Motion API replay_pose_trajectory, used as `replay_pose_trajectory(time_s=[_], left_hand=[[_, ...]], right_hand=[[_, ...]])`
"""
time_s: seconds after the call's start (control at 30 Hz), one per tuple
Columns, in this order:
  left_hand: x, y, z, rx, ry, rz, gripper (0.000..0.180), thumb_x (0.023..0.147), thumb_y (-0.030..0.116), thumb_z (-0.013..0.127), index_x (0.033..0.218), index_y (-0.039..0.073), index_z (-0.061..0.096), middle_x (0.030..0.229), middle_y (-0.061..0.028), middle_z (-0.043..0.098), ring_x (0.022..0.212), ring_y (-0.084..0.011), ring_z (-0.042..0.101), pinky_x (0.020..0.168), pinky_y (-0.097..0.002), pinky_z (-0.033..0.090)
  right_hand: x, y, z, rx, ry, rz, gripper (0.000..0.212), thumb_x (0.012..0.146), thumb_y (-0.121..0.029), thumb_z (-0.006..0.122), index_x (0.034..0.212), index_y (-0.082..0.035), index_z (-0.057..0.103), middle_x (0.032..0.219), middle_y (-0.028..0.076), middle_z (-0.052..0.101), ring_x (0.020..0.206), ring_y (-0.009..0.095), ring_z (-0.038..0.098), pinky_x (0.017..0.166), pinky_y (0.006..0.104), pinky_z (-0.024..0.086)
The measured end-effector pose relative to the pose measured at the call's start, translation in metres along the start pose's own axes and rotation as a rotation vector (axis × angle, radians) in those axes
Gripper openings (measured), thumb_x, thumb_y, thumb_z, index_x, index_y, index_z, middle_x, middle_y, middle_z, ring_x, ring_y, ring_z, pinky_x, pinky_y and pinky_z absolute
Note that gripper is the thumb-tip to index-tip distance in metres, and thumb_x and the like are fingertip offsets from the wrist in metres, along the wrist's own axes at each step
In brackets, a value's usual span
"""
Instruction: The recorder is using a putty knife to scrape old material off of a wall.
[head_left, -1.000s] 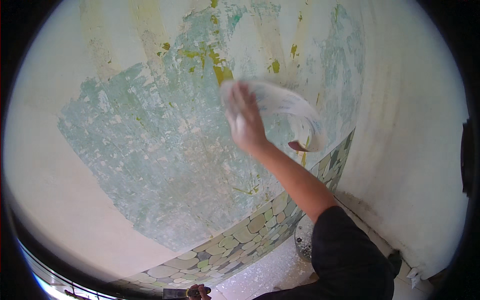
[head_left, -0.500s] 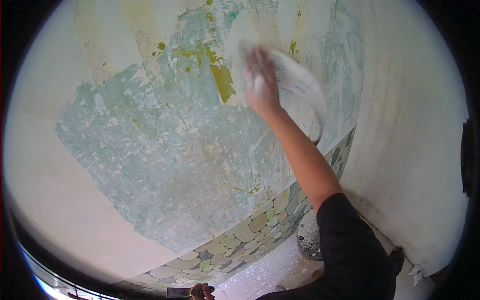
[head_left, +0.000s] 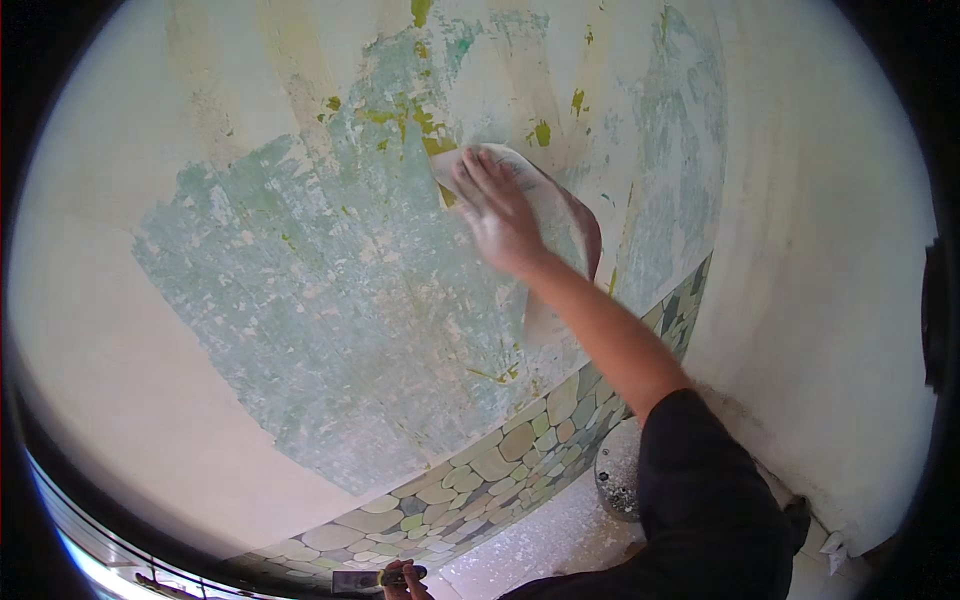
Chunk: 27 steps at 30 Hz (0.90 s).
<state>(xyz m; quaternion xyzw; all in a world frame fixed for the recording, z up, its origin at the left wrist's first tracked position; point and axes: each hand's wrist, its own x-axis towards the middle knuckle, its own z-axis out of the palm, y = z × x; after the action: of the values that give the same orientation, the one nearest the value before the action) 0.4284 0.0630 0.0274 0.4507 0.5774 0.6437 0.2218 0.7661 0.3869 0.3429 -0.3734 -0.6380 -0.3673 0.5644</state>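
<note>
Patchy green-and-white wall (head_left: 330,300) backs everything: nearest, left hand (head_left: 404,582) curls round a scraper (head_left: 355,581); beyond, right hand (head_left: 497,217), fingers extended, presses a sandpaper strip (head_left: 543,188) against the wall. Sanding seems in hand, the next stroke calling for even palm pressure. Strip's held end points upper left, its long axis running right, then bending down.

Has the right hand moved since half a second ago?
Yes, left and downward: the right hand then sat right of the olive-yellow wall patch; now its pale sheet partly covers it.
</note>
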Motion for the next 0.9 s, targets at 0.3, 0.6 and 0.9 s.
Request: replay_pose_trajectory(time_s=[0.3,0.6,0.9], left_hand=[[-0.012,-0.005,-0.002,-0.182,-0.035,-0.001,0.012,0.091,0.014,0.057,0.095,0.002,0.054,0.083,-0.0044,0.059,0.073,-0.0116,0.053,0.066,-0.0241,0.044],[-0.004,-0.003,-0.004,-0.184,-0.273,-0.074,0.008,0.088,0.011,0.058,0.088,0.004,0.055,0.081,-0.0066,0.060,0.074,-0.0137,0.055,0.068,-0.0258,0.042],[0.009,0.029,0.023,-0.413,-0.741,-0.356,0.011,0.075,0.005,0.058,0.086,0.002,0.056,0.080,-0.0086,0.062,0.066,-0.0117,0.053,0.062,-0.0244,0.040]], right_hand=[[-0.015,-0.019,-0.025,0.213,-0.040,0.096,0.041,0.092,-0.015,0.050,0.130,0.002,0.047,0.137,0.022,0.043,0.131,0.038,0.036,0.107,0.0434,0.029],[-0.203,-0.074,-0.153,1.124,0.174,1.328,0.038,0.095,-0.029,0.052,0.123,-0.002,0.049,0.114,0.007,0.058,0.107,0.015,0.054,0.093,0.0320,0.041],[-0.293,-0.198,-0.174,1.345,-0.429,1.613,0.027,0.094,-0.022,0.053,0.112,-0.001,0.058,0.101,0.004,0.063,0.090,0.013,0.060,0.081,0.0274,0.047]])
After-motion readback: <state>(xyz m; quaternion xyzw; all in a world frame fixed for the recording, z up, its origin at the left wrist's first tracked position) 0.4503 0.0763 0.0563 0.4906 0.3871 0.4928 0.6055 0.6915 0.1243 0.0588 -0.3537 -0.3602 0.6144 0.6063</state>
